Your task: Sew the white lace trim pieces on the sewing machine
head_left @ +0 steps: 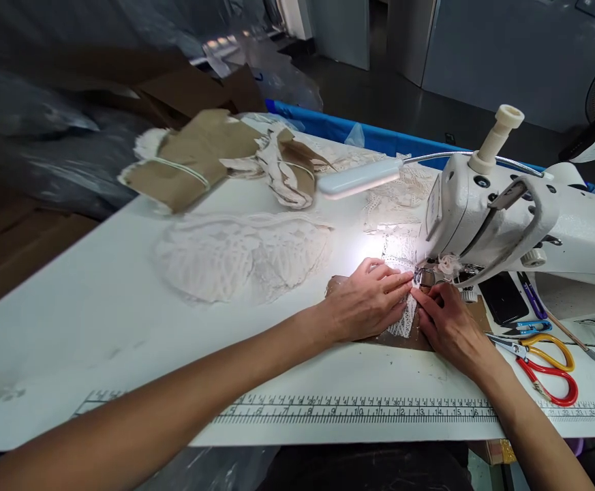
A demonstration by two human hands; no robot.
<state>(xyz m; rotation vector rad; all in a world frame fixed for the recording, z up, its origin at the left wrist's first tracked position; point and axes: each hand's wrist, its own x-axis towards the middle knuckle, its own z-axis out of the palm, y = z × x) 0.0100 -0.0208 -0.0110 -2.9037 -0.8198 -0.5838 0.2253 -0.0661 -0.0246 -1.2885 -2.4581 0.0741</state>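
Note:
A strip of white lace (403,322) runs under the presser foot (418,274) of a white sewing machine (522,211). My left hand (366,300) lies flat over the lace and the brown plate beneath, its stretched fingertips close to the foot. On the other side, my right hand (448,317) has its fingers bent together, the thumb and index finger at the lace edge just in front of the foot. The part of the lace under both hands is hidden. More lace (399,247) lies brightly lit behind the needle area.
Left of the machine lie lace pieces (240,256) and tied brown-and-white bundles (189,160). A lamp (361,179) reaches over the table. At right are scissors (547,361), blue thread snips (529,327), a black phone (504,298) and tweezers (578,341). A printed ruler (358,411) follows the front edge.

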